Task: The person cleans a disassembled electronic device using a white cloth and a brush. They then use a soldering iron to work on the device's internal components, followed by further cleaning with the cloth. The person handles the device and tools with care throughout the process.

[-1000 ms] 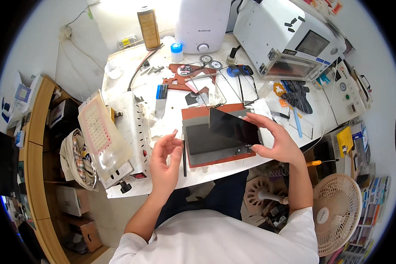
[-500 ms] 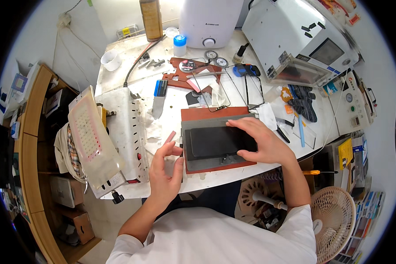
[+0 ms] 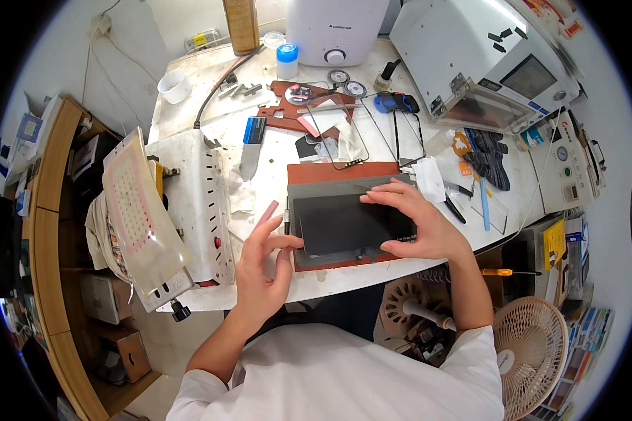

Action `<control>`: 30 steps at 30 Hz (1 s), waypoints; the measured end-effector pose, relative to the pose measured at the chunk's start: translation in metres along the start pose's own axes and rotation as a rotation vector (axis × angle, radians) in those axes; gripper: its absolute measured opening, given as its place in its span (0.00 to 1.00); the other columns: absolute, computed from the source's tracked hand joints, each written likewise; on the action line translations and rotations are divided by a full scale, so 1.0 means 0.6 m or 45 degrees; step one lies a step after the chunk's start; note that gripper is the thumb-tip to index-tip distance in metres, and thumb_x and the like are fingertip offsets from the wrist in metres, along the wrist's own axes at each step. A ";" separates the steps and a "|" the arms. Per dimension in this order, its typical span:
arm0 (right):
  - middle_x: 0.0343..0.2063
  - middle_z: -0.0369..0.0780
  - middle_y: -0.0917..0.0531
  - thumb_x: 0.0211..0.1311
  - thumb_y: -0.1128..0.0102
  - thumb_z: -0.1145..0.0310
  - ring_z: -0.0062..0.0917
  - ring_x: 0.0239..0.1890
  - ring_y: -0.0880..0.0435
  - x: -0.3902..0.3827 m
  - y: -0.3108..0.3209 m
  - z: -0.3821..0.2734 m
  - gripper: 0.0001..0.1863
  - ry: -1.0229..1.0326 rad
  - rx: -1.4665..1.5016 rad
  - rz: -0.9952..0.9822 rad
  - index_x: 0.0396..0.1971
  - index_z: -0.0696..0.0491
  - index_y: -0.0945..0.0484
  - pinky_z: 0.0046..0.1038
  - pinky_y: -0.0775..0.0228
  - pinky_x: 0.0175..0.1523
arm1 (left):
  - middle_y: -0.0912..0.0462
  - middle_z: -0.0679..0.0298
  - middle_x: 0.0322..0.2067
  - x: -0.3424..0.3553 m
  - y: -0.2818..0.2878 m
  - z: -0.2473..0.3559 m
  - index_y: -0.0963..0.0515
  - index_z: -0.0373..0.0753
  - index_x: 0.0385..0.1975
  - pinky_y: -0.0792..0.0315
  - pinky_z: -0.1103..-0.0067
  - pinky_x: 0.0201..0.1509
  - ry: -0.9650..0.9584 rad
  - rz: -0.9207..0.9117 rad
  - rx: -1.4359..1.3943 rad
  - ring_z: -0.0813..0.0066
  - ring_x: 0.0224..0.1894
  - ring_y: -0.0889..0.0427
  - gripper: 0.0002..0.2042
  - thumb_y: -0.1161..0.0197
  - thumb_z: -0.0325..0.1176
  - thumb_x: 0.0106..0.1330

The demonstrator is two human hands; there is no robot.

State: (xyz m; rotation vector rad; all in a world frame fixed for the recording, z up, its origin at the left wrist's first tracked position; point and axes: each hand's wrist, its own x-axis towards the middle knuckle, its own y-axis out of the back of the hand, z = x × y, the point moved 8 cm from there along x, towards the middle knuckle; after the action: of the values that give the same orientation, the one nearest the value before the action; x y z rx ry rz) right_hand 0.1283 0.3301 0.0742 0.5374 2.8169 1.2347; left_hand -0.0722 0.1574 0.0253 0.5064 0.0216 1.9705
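A glossy black phone-screen-like panel (image 3: 344,226) lies on a dark grey plate (image 3: 314,189), which rests on a red-brown mat (image 3: 312,172). My right hand (image 3: 425,226) straddles the panel's right end, fingers at the far edge and thumb at the near edge, gripping it. At the panel's left end, my left hand (image 3: 265,266) reaches in with a fingertip at the edge. Its thumb stands apart from the fingers and nothing is held in it. The panel's right end is partly hidden under my right hand.
Beyond the mat lie thin frames (image 3: 340,133), a second red-brown mat (image 3: 281,119) and a blue-handled scraper (image 3: 253,140). A perforated metal machine (image 3: 200,217) stands left, a white boxy machine (image 3: 481,63) back right. Black gloves (image 3: 488,158) and a blue stick (image 3: 484,203) lie right.
My left index finger has come right to the panel's left edge. My right hand, still on the panel, has shifted slightly right, and the whole view has tilted a little.
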 end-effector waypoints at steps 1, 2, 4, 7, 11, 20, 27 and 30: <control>0.69 0.40 0.21 0.52 0.26 0.69 0.42 0.71 0.28 -0.001 -0.003 0.001 0.42 -0.009 -0.023 0.003 0.71 0.54 0.29 0.45 0.44 0.79 | 0.12 0.55 0.45 -0.001 0.000 -0.002 0.33 0.34 0.69 0.24 0.73 0.59 0.024 0.000 -0.042 0.72 0.51 0.15 0.27 0.46 0.13 0.69; 0.68 0.41 0.21 0.51 0.26 0.69 0.42 0.71 0.28 -0.001 -0.002 0.002 0.42 -0.021 -0.038 0.029 0.71 0.54 0.28 0.44 0.43 0.79 | 0.12 0.56 0.44 -0.002 -0.001 -0.001 0.33 0.35 0.69 0.24 0.73 0.58 0.015 0.006 -0.078 0.73 0.49 0.15 0.27 0.47 0.13 0.70; 0.66 0.45 0.21 0.50 0.26 0.69 0.42 0.71 0.28 -0.001 -0.001 0.004 0.43 -0.044 -0.077 0.078 0.71 0.53 0.27 0.43 0.41 0.78 | 0.12 0.57 0.41 0.000 0.002 -0.007 0.34 0.35 0.69 0.24 0.73 0.59 0.074 0.048 -0.064 0.61 0.63 0.20 0.27 0.47 0.12 0.69; 0.67 0.45 0.22 0.50 0.27 0.70 0.43 0.71 0.28 0.000 -0.004 0.005 0.42 -0.058 -0.054 0.081 0.71 0.53 0.28 0.43 0.41 0.78 | 0.12 0.58 0.39 0.003 0.004 -0.005 0.34 0.35 0.69 0.24 0.73 0.57 0.066 0.075 -0.041 0.55 0.70 0.22 0.27 0.47 0.12 0.69; 0.67 0.46 0.23 0.52 0.25 0.69 0.44 0.71 0.28 -0.002 -0.005 0.001 0.42 -0.031 -0.087 0.098 0.71 0.54 0.28 0.43 0.40 0.78 | 0.12 0.58 0.41 0.003 0.006 0.001 0.33 0.36 0.68 0.25 0.74 0.53 0.026 0.092 0.057 0.55 0.70 0.22 0.27 0.45 0.13 0.69; 0.65 0.44 0.21 0.52 0.21 0.66 0.43 0.70 0.26 -0.021 -0.011 0.019 0.44 -0.104 -0.028 0.274 0.71 0.54 0.29 0.45 0.41 0.79 | 0.15 0.58 0.47 0.002 0.003 0.002 0.32 0.34 0.70 0.28 0.75 0.57 -0.005 0.119 0.083 0.74 0.49 0.19 0.28 0.44 0.15 0.68; 0.66 0.42 0.19 0.52 0.20 0.63 0.41 0.72 0.25 -0.027 -0.015 0.020 0.46 -0.073 0.015 0.367 0.73 0.54 0.31 0.46 0.45 0.81 | 0.16 0.58 0.48 0.001 0.004 -0.005 0.33 0.34 0.71 0.28 0.74 0.61 0.030 0.131 0.053 0.73 0.49 0.20 0.28 0.44 0.15 0.70; 0.66 0.43 0.20 0.53 0.20 0.62 0.43 0.74 0.29 -0.034 -0.016 0.026 0.45 -0.150 0.018 0.366 0.72 0.54 0.30 0.47 0.44 0.80 | 0.17 0.58 0.48 0.003 0.003 -0.003 0.34 0.34 0.71 0.29 0.74 0.61 0.027 0.124 0.095 0.73 0.49 0.20 0.28 0.43 0.16 0.71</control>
State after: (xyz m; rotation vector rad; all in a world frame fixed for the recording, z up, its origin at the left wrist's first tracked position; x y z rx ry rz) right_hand 0.1472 0.3290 0.0542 1.0106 2.7212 1.1768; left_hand -0.0748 0.1587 0.0247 0.5436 0.0854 2.0761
